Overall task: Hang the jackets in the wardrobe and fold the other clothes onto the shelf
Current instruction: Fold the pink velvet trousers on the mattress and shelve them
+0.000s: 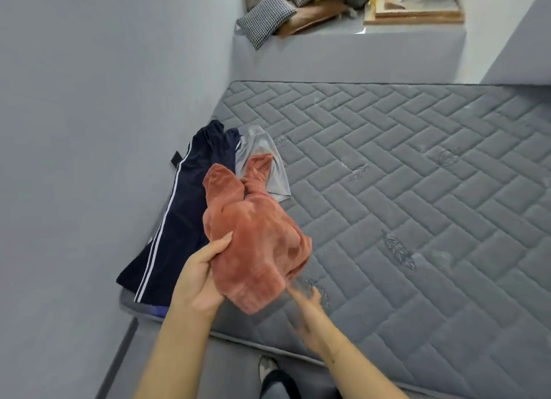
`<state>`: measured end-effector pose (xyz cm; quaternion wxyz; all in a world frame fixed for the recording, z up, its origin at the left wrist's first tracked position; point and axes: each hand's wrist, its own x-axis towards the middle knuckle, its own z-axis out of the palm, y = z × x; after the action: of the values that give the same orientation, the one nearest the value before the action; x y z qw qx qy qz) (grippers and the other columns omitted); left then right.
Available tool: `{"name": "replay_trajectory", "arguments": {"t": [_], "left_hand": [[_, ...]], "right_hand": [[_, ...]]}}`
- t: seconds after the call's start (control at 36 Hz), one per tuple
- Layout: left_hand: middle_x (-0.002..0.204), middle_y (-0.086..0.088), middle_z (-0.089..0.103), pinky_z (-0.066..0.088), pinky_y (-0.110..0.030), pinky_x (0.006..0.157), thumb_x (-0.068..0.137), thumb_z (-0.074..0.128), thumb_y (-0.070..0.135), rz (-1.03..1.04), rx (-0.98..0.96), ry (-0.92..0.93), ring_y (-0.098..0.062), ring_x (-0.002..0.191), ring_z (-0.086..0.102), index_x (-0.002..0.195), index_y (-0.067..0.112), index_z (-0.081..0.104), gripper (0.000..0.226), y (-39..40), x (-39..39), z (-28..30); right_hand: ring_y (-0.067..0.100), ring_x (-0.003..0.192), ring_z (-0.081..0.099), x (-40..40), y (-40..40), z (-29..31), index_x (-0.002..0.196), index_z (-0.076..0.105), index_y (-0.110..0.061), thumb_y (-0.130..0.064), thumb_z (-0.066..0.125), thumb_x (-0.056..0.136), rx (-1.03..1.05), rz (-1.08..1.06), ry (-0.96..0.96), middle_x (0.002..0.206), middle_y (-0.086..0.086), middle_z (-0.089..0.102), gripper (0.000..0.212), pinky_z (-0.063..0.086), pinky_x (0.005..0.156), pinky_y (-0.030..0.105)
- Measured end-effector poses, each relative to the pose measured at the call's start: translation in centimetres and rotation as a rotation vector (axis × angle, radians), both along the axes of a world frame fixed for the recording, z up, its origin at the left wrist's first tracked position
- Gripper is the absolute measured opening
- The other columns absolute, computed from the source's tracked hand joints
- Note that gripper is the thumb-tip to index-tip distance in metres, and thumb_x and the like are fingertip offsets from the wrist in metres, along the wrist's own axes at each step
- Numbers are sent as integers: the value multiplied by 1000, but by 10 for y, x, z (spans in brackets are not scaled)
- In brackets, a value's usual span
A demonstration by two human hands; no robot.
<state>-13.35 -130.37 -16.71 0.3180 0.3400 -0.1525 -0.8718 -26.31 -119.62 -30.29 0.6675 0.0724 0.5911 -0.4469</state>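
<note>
A: While the left hand (205,275) holds it, item one: rust fleece (253,234), bunched, lifted above the mattress (417,175) near its left edge. Fingers (222,243) and thumb curled round a fold at its lower left.

B: Right hand (304,306)?

A: Blurred, just under the fleece's hem. It looks spread and holding nothing, though I cannot tell for sure.

B: Other stock?

A: Navy trousers (185,219) with white side stripes, flat along the mattress edge by the wall. Grey garment (262,160) beside them, partly under the fleece's far end.

B: Step in hand?

A: Likely sorting the fleece: jacket or foldable. Next move calls for a second grip, to shake it open. Wardrobe and shelf not in view.
</note>
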Motion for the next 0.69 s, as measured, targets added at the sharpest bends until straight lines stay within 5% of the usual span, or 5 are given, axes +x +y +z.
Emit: {"name": "replay_trajectory", "arguments": {"t": [0.19,0.33,0.47,0.58,0.69], "left_hand": [[97,-15,74,60,-34,68,81,55,9,72,-80,-26,-23,91,73,87,1,78,26,37,-43,31],[108,-18,72,60,-42,71,76,65,13,153,-45,-37,-29,100,70,94,2,78,25,58,-46,22],[115,-24,67,59,-46,54,77,65,18,237,59,-248,-33,85,73,120,-2,61,48,66,-44,2],[87,-22,73,59,-45,54,97,51,27,115,99,-376,-31,70,73,127,-1,51,41,73,-61,-33],[118,-22,66,56,-56,78,98,52,28,21,133,-393,-37,102,66,137,6,48,45,82,-95,-61]], "right_hand": [[30,118,56,-50,23,-1,132,53,-20,-51,48,92,-279,-256,-519,130,8,61,51,33,104,58],[26,103,68,-92,33,15,124,62,-8,-29,43,102,-409,-298,-306,118,15,69,36,50,94,43],[25,50,62,-136,60,25,93,65,1,-30,43,102,-330,-350,4,69,23,67,39,51,44,26],[16,44,60,-157,84,33,90,65,1,-15,59,94,-253,-487,119,61,14,67,18,44,39,19],[13,44,58,-179,121,45,105,65,6,-3,64,88,-235,-629,91,65,12,67,20,44,41,18]]}}
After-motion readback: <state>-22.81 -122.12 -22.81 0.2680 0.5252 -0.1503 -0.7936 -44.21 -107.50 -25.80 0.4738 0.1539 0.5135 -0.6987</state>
